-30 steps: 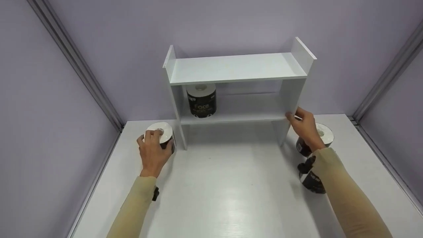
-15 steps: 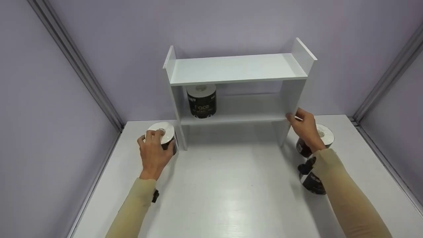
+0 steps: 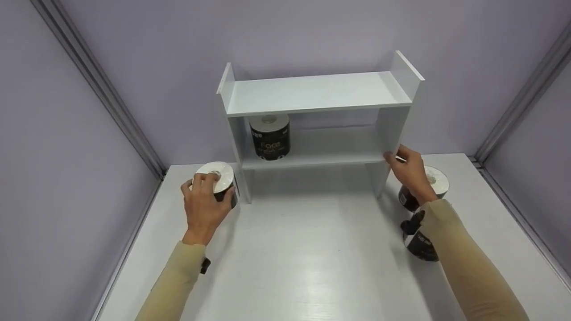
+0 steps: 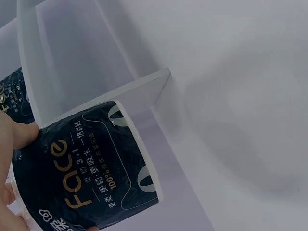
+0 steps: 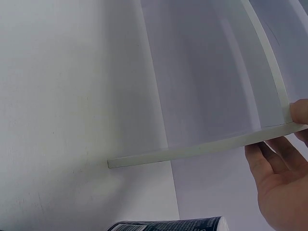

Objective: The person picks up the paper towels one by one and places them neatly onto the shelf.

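My left hand [image 3: 203, 207] grips a toilet paper roll [image 3: 228, 178] in a dark wrapper, just outside the left side panel of a white two-tier shelf [image 3: 319, 93]. In the left wrist view the roll [image 4: 86, 163] shows its gold "Face" lettering and lies close against the panel's edge. My right hand [image 3: 408, 171] holds the shelf's right side panel near the middle board. In the right wrist view the thumb of that hand [image 5: 284, 183] is on the inner side and the fingers are outside. Another wrapped roll [image 3: 271, 138] stands upright at the left of the middle board.
Two more rolls stand on the white table [image 3: 303, 258] at the right: a rear roll [image 3: 439, 183] beside the shelf, and a front roll [image 3: 421, 245] partly hidden by my right forearm. A lilac wall [image 3: 312, 31] rises behind the shelf.
The left hand and its roll have shifted slightly toward the shelf, then slightly up. The right hand keeps its hold on the panel. The head view has drifted a little.
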Available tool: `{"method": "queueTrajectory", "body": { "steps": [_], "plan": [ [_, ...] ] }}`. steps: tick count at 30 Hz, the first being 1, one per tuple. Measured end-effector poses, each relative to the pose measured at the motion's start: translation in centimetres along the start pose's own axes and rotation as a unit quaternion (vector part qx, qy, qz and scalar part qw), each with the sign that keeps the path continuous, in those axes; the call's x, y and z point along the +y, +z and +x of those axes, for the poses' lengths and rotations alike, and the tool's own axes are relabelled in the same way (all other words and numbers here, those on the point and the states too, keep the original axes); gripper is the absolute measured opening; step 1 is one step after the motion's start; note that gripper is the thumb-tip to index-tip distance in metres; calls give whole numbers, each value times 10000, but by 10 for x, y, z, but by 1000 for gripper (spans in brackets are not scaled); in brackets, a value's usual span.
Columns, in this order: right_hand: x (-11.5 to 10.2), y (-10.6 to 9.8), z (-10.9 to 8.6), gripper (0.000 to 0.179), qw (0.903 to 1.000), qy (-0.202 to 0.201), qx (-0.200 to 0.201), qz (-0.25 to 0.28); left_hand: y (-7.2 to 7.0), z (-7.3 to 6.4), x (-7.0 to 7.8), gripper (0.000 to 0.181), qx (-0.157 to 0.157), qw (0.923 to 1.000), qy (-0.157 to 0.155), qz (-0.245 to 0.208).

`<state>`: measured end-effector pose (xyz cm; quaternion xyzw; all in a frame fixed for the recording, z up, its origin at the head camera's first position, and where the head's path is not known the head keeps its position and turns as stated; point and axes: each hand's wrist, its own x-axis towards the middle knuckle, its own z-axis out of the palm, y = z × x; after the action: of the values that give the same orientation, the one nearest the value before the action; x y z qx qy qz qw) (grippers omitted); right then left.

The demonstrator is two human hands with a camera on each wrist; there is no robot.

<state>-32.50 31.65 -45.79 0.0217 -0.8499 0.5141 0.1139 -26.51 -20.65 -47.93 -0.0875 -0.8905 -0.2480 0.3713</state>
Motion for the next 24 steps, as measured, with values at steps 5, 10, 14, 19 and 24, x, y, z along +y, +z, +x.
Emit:
{"method": "queueTrajectory", "body": {
  "steps": [5,10,14,19,24],
  "plan": [
    [1,2,-1,53,10000,-64,-1,29,-8,3,4,41,-116,9999,52,-2],
    [1,2,1,51,10000,-80,27,-44,-13,4,8,41,-198,9998,3,-21],
    [0,0,1,52,10000,-2,2,-29,-16,5,13,41,-210,9998,15,-62],
    [-1,0,1,54,10000,25,-34,44,-21,8,20,42,-192,9998,56,-70],
    [0,0,1,54,10000,42,-16,-25,-25,11,27,41,-234,9997,84,-82]
  ]
}}
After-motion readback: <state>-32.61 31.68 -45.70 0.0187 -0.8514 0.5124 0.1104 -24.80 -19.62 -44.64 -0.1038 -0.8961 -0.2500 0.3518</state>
